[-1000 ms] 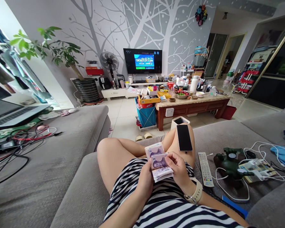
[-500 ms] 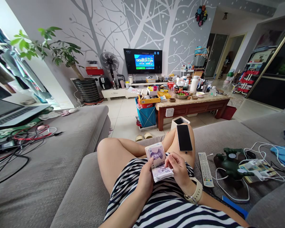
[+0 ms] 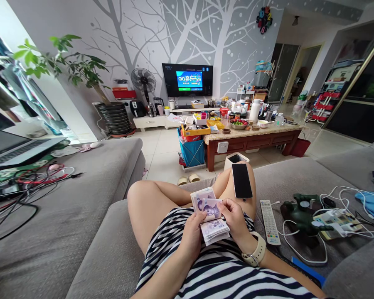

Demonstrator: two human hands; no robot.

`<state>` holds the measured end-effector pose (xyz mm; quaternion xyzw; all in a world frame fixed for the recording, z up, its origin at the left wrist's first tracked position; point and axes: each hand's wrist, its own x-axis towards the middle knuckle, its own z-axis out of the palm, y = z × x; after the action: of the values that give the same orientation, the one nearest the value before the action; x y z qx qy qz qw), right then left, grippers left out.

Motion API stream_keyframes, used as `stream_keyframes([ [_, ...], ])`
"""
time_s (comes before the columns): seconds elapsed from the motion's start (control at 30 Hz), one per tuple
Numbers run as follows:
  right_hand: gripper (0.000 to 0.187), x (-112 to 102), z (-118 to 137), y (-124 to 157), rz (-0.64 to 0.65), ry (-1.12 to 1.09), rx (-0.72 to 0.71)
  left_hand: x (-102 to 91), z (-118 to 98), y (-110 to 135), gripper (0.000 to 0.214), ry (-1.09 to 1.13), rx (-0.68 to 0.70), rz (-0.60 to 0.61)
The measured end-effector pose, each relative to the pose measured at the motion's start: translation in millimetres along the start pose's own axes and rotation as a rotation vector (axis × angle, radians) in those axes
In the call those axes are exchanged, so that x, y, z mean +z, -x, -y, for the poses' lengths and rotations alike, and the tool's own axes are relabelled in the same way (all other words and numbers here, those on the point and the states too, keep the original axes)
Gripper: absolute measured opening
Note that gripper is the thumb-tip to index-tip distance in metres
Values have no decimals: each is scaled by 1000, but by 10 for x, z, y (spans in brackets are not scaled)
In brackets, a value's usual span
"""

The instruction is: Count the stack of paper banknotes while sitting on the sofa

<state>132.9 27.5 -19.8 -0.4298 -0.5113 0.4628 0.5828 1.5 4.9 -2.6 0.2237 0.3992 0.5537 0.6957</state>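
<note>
I sit on a grey sofa [image 3: 90,245] with my legs folded. My left hand [image 3: 191,234] grips a folded stack of purple banknotes [image 3: 210,218] over my lap. My right hand [image 3: 237,220], with a watch on its wrist, pinches the top note of the stack between thumb and fingers. A black phone [image 3: 242,180] lies on my right knee, just beyond the notes.
A white remote control [image 3: 270,222], a green fist-shaped object [image 3: 302,214] and tangled white cables [image 3: 336,207] lie on the sofa to my right. A laptop [image 3: 15,149] and more cables are at left. A cluttered coffee table [image 3: 252,135] and a lit TV [image 3: 187,79] stand ahead.
My right hand has peeled a note down from the upright part of the stack onto the lower pile; the pile sits slightly lower. The left hand has kept its grip.
</note>
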Motion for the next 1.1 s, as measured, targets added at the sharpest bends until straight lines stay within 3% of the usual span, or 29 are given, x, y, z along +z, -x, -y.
stream_keyframes([
  [0.43, 35, 9, 119, 17, -25, 93, -45, -13, 23, -35, 32, 39, 19, 23],
  [0.7, 33, 9, 133, 52, 19, 111, -77, 9, 25, -35, 29, 101, -4, -39],
  [1.1, 32, 15, 118, 104, 75, 15, -57, 36, 8, -27, 30, 58, 18, -15],
])
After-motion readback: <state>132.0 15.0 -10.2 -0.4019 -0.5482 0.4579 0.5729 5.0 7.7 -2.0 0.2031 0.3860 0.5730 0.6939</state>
